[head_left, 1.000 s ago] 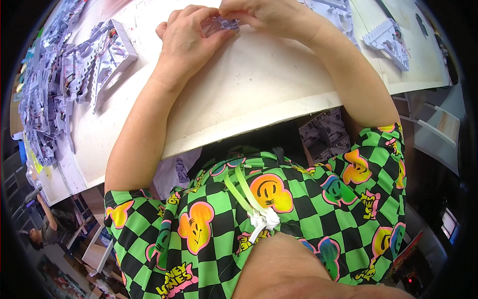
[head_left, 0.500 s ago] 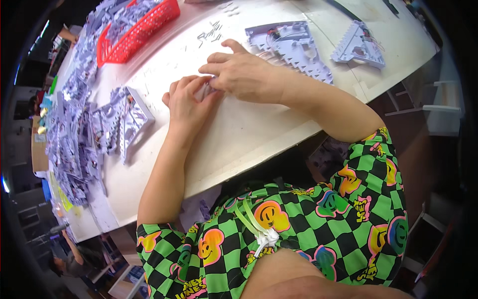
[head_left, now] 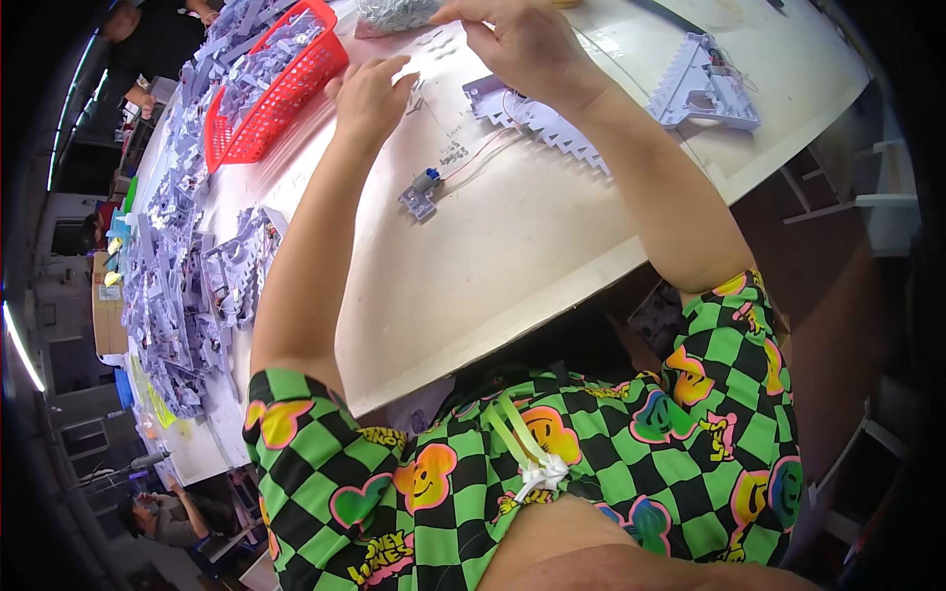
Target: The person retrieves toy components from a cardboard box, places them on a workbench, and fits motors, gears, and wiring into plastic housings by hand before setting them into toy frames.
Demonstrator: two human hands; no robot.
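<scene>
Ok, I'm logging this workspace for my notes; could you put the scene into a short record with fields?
Left hand: near small loose pieces, nothing visibly held
Right hand: at grey bag's edge, grip contents unclear
Small wired part: on the table, apart from both hands
Toothed frame: partly hidden by right forearm
Red basket: holds lavender parts

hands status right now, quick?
Left hand: open, nothing visible in it.
Right hand: partly curled, near the clear bag of grey parts; can't tell whether it holds anything.

Small grey part [head_left: 420, 194] (wired) on table [head_left: 473, 266]
</scene>
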